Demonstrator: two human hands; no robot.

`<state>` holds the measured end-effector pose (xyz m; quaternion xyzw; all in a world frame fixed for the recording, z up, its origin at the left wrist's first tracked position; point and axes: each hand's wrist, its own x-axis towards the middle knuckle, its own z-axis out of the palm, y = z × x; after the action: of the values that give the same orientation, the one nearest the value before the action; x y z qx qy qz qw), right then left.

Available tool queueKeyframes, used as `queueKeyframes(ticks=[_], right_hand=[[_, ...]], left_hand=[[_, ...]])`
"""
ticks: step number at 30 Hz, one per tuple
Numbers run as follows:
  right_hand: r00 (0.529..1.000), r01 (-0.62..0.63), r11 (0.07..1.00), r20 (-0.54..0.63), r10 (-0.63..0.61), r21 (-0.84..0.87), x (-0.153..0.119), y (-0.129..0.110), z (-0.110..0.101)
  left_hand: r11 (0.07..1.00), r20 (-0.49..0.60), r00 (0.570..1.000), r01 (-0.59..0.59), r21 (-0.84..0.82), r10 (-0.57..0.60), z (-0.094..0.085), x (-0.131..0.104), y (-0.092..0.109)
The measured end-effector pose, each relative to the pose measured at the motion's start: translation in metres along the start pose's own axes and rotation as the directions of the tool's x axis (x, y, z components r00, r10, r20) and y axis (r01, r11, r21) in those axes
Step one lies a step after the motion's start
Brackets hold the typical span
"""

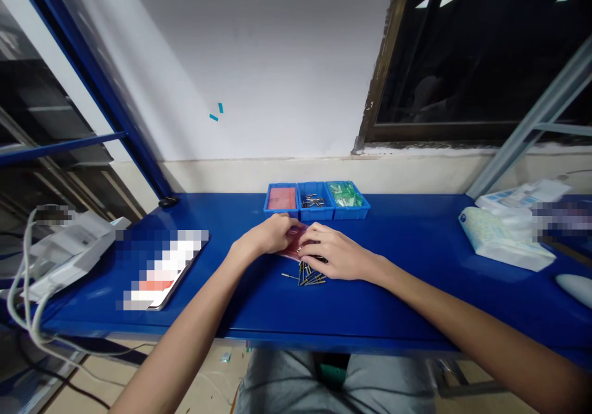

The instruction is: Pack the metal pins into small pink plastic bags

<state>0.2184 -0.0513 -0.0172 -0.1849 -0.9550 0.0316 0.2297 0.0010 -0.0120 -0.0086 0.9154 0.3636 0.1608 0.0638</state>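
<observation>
My left hand (277, 232) has its fingers closed on the upper left part of a pink plastic bag (291, 250). Against the bag's right side, my right hand (330, 253) curls over some metal rivets, its fingertips at the bag; part of the bag is hidden beneath the fingers. A loose pile of rivets (309, 276) lies on the blue table just below my right hand. Behind the hands stand three joined blue bins: the left bin (280, 213) holds pink bags, the middle bin (316, 214) rivets, the right bin (352, 214) green bags.
On the left of the blue table (370, 315) lies a tablet-like device (185, 272), partly blurred, with white power strips and cables (34, 315) beyond it. A soft tissue pack (509, 244) and a white rounded object (576, 289) are at the right.
</observation>
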Motion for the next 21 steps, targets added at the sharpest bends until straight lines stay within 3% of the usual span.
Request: queueKeyframes(ticks=[6, 12, 16, 21], right_hand=[[1.0, -0.01, 1.0, -0.017, 0.01, 0.013, -0.002, 0.004, 0.004], [0.999, -0.001, 1.0, -0.04, 0.002, 0.004, -0.003, 0.007, 0.006], [0.999, 0.0, 1.0, -0.034, 0.0, -0.026, -0.003, 0.007, 0.008], [0.998, -0.04, 0.999, -0.046, 0.041, 0.018, 0.0, 0.007, 0.0]], left_hand=[[0.99, -0.034, 0.991, 0.129, 0.061, -0.128, -0.006, 0.0, -0.003], [0.994, -0.209, 0.977, 0.055, 0.09, -0.035, -0.021, -0.002, -0.011], [0.995, -0.326, 0.943, 0.089, 0.04, -0.071, -0.032, -0.003, -0.009], [0.992, -0.408, 0.904, 0.1, -0.08, -0.124, -0.032, 0.0, -0.002]])
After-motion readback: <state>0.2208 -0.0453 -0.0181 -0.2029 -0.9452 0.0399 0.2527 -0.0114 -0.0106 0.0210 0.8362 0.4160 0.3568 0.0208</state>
